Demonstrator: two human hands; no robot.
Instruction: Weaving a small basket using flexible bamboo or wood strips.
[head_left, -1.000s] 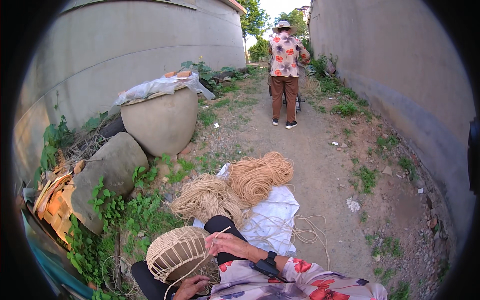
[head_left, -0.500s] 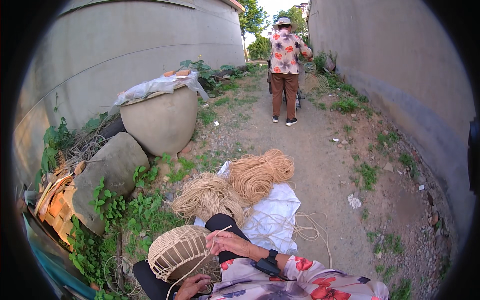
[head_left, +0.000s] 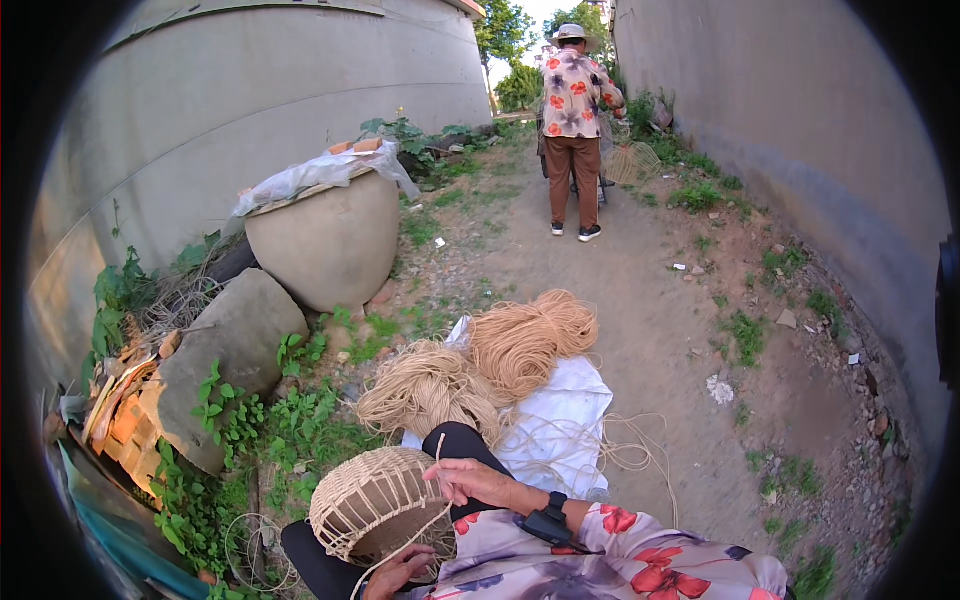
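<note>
Basket (head_left: 372,480) of pale cord sits tilted between the person's dark-clad knees (head_left: 462,445), its opening seemingly turned back toward the body. Judging from its surface, a good share is made: the shape is rounded out, and the far side shows close weave. Across the middle, ribs run side by side with gaps between them, and a loose strand (head_left: 439,447) lies outside the weave, so the piece looks unfinished; how many rounds remain cannot be told. The right hand (head_left: 478,484) is at the basket's right edge, thumb and fingertips brought together on that strand, a short end poking up above them while the rest slants down toward the left hand (head_left: 400,574). That left hand lies low by the basket's near side, fingers curled, with the strand passing close by; whether it is pinching anything cannot be told. On the right wrist sits a dark device (head_left: 548,522). Just beyond the knees, a pale cord bundle (head_left: 430,388) and a tan cord bundle (head_left: 535,342) lie touching on a white sheet (head_left: 565,420), a plentiful supply by the look of it, neither bundle touched by a hand. Farther out stand a large clay jar (head_left: 325,240) at the left and, up the path (head_left: 650,300), another person (head_left: 573,100) in a hat, facing away.
</note>
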